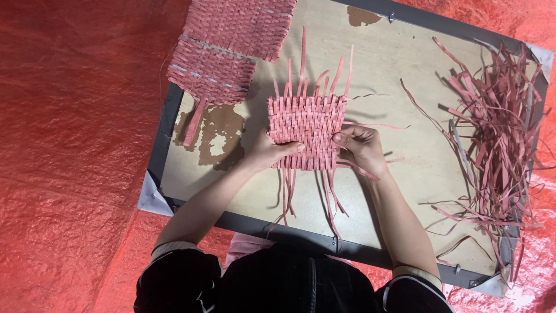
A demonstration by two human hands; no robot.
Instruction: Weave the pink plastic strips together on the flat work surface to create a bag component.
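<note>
A small square mat woven from pink strips [306,124] lies in the middle of a wooden board [405,75], with loose strip ends sticking out above and below it. My left hand [267,152] presses flat on the mat's lower left part, thumb across the weave. My right hand [360,148] pinches a thin pink strip [376,124] at the mat's right edge, fingers curled around it.
Two finished pink woven fans [226,52] lie at the board's upper left, one with a handle. A tangled heap of loose pink strips [498,133] covers the board's right side. The board has a dark metal frame [159,139] and rests on a red sheet [69,145].
</note>
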